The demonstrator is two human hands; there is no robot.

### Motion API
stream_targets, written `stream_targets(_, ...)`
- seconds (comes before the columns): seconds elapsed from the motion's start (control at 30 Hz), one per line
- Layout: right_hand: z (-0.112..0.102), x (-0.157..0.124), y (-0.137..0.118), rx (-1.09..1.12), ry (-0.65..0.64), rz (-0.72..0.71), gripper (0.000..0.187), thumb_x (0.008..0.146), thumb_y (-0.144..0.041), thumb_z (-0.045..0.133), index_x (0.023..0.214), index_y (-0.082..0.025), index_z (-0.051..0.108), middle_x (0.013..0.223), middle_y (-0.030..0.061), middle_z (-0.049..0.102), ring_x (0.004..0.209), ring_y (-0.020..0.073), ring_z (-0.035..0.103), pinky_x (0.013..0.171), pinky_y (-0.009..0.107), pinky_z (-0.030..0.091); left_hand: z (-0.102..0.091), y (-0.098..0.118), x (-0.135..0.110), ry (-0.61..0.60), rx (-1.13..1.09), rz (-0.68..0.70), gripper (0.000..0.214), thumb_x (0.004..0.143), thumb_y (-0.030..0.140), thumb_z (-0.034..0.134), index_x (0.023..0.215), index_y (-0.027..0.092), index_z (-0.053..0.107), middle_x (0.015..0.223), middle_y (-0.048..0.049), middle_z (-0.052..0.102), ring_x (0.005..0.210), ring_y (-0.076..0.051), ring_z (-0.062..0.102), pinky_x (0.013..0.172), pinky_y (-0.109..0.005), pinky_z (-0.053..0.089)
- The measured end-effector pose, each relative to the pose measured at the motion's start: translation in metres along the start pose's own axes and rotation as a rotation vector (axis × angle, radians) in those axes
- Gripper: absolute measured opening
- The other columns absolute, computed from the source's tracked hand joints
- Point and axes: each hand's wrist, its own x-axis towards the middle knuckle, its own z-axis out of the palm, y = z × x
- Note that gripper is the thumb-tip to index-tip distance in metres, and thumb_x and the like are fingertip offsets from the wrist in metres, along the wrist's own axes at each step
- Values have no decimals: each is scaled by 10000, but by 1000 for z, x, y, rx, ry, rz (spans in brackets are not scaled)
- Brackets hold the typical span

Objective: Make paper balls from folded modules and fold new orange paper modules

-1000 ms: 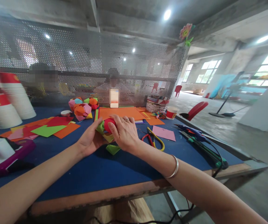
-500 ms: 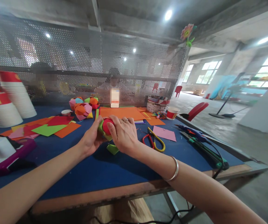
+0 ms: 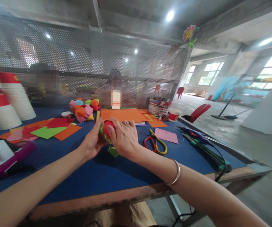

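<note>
Between my two hands is a rounded folded-paper piece (image 3: 107, 128), red on top with green around its side. My left hand (image 3: 93, 138) grips it from the left, thumb up along its edge. My right hand (image 3: 126, 137) wraps over its right side, the fingers curling behind it and partly hiding it. A small folded green paper piece (image 3: 113, 151) lies on the blue table just below the hands. To the right of my right hand rest scissors (image 3: 158, 143) with one red and one yellow handle loop.
Coloured paper sheets (image 3: 50, 130) are spread at the left, near stacked paper cups (image 3: 2, 110) and a purple power strip (image 3: 20, 157). Finished paper balls (image 3: 83, 112), a phone (image 3: 116, 99) and a woven basket (image 3: 159, 106) stand behind. A glue gun (image 3: 194, 134) lies at the right.
Both hands keep their hold on the red and green paper piece in nearly the same pose. The whole view has shifted very slightly.
</note>
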Motion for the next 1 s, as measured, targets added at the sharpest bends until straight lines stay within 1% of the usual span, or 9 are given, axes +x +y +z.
stream_targets(0.1,-2,1,0,17,-5,-7,503,1109,-465,300,1440,-158,522,1132,134,766,1029,287,657,918,409,324,-2,3,2,-60,1,-71,379,1053,407,438,1031,151,718,795,-45,746,646,-175,692,587,-293,569)
stream_targets(0.2,-7,3,6,68,21,22,524,1100,-484,312,1453,-144,497,1108,136,763,1055,294,657,949,415,340,-5,9,1,-82,-49,-152,431,1065,408,382,1175,142,702,808,-66,767,659,-203,718,610,-328,599)
stream_targets(0.37,-5,9,24,315,136,199,490,1098,-487,249,1422,-194,471,1236,138,697,1191,276,632,996,419,401,-8,20,-1,-119,-121,-129,475,1055,372,382,1406,123,582,872,-105,789,792,-267,764,749,-422,637)
stream_targets(0.43,1,8,27,475,104,255,506,1088,-526,233,1393,-197,468,1281,156,657,1202,270,629,988,420,446,-8,22,0,-124,-112,-127,499,1062,360,335,1423,108,571,859,-113,784,828,-278,775,781,-423,635)
stream_targets(0.53,13,4,22,619,-28,285,541,1068,-574,283,1404,-179,436,1353,196,601,1252,291,607,1034,471,460,-4,22,0,-100,-79,-160,525,1072,377,282,1414,112,580,865,-117,787,813,-275,784,762,-407,639)
stream_targets(0.67,25,-1,12,630,-153,253,534,1070,-555,339,1428,-165,410,1451,227,531,1377,314,524,1089,507,433,-1,19,0,-114,-61,-178,502,1071,349,290,1422,123,569,995,-135,801,846,-264,791,789,-398,642)
stream_targets(0.8,27,-1,14,593,-164,279,512,1078,-533,337,1418,-159,419,1442,216,547,1385,303,519,1094,493,433,-5,18,1,-128,-60,-174,497,1054,326,332,1423,94,570,963,-148,803,744,-267,788,731,-377,643)
stream_targets(0.9,20,-1,16,503,-98,260,500,1074,-509,369,1403,-141,442,1437,210,549,1367,305,519,1097,484,418,-8,20,3,-139,-45,-185,492,1046,318,343,1401,73,579,782,-119,785,534,-237,726,593,-347,621)
stream_targets(1.0,5,-5,13,396,30,76,406,1056,-485,444,1304,-174,529,1330,150,619,1265,285,563,1070,455,406,-11,21,6,-146,-28,-173,477,1052,322,317,1382,111,589,718,-76,767,490,-216,700,571,-336,615)
